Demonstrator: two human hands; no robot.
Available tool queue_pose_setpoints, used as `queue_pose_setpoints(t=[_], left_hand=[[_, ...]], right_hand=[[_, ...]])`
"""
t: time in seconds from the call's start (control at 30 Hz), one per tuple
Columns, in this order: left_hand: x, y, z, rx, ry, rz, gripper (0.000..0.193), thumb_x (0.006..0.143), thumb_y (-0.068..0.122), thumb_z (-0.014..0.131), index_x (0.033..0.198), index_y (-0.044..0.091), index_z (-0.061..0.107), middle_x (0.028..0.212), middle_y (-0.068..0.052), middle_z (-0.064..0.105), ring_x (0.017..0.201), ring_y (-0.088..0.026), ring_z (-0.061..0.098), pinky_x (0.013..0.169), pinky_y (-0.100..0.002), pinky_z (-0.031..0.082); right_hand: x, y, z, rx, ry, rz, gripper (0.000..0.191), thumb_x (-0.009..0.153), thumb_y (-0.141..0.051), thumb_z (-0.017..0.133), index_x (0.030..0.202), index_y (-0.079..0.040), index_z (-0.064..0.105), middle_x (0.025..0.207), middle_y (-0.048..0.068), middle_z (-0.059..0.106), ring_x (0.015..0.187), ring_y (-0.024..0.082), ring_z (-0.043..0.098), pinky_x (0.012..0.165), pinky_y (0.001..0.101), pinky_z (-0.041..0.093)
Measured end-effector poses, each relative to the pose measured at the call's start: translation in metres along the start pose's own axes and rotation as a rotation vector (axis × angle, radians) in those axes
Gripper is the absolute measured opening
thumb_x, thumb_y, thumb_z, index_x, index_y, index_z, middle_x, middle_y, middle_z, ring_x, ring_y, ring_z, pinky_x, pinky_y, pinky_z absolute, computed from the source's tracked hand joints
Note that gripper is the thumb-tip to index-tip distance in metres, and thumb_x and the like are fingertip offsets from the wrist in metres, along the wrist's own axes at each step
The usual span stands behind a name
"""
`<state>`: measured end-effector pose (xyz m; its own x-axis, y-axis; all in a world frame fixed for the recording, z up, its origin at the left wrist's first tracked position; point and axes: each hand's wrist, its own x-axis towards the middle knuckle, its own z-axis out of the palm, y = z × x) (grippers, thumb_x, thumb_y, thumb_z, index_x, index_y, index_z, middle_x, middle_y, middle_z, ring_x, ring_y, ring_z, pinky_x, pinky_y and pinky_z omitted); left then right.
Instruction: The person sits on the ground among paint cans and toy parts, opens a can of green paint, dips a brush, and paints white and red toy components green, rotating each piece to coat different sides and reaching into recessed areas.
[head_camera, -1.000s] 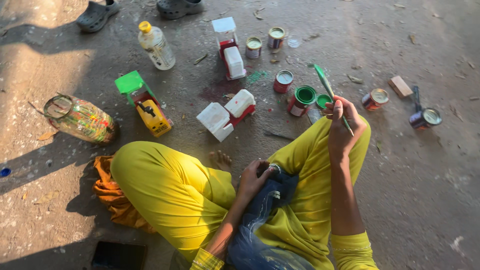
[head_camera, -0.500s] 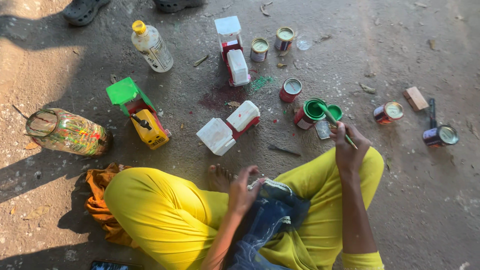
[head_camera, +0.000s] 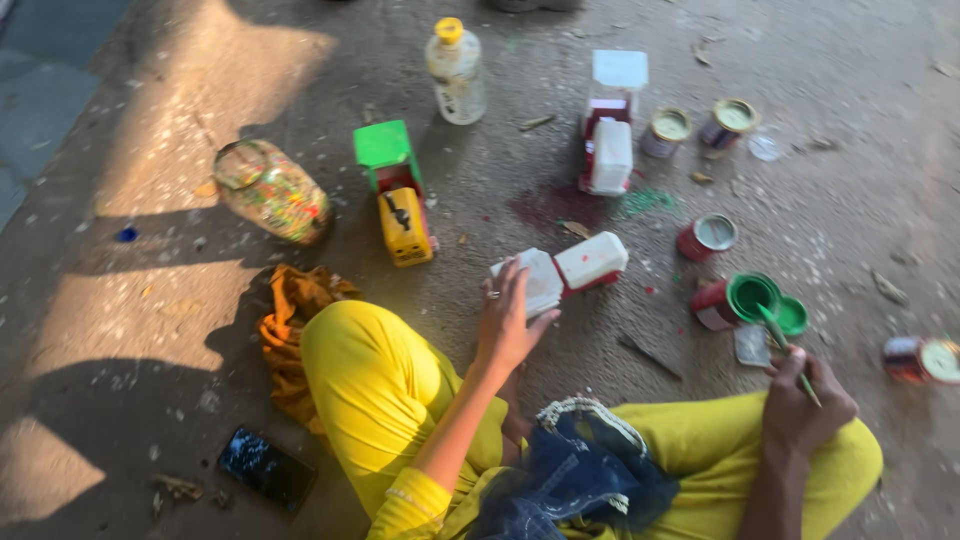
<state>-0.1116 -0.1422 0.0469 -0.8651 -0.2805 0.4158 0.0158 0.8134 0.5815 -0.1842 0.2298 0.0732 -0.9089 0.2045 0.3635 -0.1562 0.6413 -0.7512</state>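
Left grip (head_camera: 508, 318) on white toy truck (head_camera: 560, 274), open floor (head_camera: 600, 350) beside

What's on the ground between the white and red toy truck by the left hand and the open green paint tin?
In the head view, between the white and red toy truck and the green paint tin there is only bare, paint-speckled concrete; a closed red tin sits just above that stretch.

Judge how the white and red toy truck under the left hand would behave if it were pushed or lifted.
The white and red toy truck looks boxy and rigid, so it would probably keep its shape. The left hand spans one end easily, suggesting it is light. Lying on rough concrete floor, it would likely scrape or tip rather than slide; any fresh paint could smear.
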Motion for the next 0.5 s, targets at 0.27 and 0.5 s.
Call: queue_pose_setpoints(t=[0.27, 0.5], left_hand=[[0.027, -0.026, 0.024, 0.143, -0.166, 0.021, 0.107, 0.07, 0.057, 0.083, 0.155, 0.012, 0.037, 0.163, -0.021, 0.027, 0.154, -0.039, 0.023, 0.116, -0.072, 0.021], [0.03, -0.033, 0.035, 0.249, -0.251, 0.025, 0.102, 0.072, 0.069, 0.078, 0.151, 0.014, 0.045, 0.157, -0.013, 0.04, 0.144, -0.033, 0.039, 0.114, -0.075, 0.02]], right_hand=[[0.013, 0.013, 0.018, 0.003, -0.046, 0.02, 0.018, 0.111, -0.005, 0.062, 0.111, 0.009, 0.074, 0.088, 0.013, 0.074, 0.079, 0.017, 0.074, 0.072, 0.0286, 0.058], [0.021, 0.018, 0.022, -0.173, -0.039, 0.034, 0.028, 0.11, -0.021, 0.063, 0.097, 0.0, 0.075, 0.077, 0.012, 0.073, 0.069, 0.017, 0.073, 0.065, 0.0345, 0.055]])
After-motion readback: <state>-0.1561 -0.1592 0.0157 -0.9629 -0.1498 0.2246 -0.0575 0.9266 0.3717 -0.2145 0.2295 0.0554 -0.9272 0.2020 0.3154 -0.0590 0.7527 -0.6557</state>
